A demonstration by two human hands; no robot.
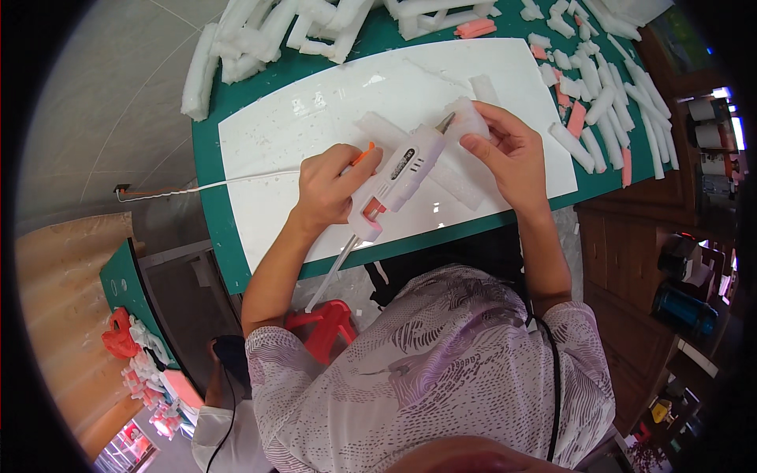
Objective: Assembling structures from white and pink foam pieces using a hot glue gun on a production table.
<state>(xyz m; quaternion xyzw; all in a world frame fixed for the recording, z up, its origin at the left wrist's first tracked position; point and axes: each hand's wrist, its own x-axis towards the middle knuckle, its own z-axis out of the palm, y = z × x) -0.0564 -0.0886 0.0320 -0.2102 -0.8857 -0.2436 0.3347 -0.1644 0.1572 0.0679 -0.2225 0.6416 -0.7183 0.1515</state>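
Observation:
My left hand [327, 183] is wrapped round the handle of a white hot glue gun [404, 169], with an orange part showing by the fingers. A clear glue stick [335, 272] sticks out of its back end. The gun's metal nozzle points at a small white foam block [467, 120], pinched in my right hand [509, 150]; whether nozzle and foam touch I cannot tell. Beneath the gun, long translucent white foam strips [453, 188] lie crossed on a white board [276, 130].
The board rests on a green table [209, 169]. White foam frames [331, 24] stand along the far edge; several loose white and pink foam pieces [603, 94] cover the right. A white cord [236, 180] runs off left. Below are a red stool [325, 327] and another person [233, 426].

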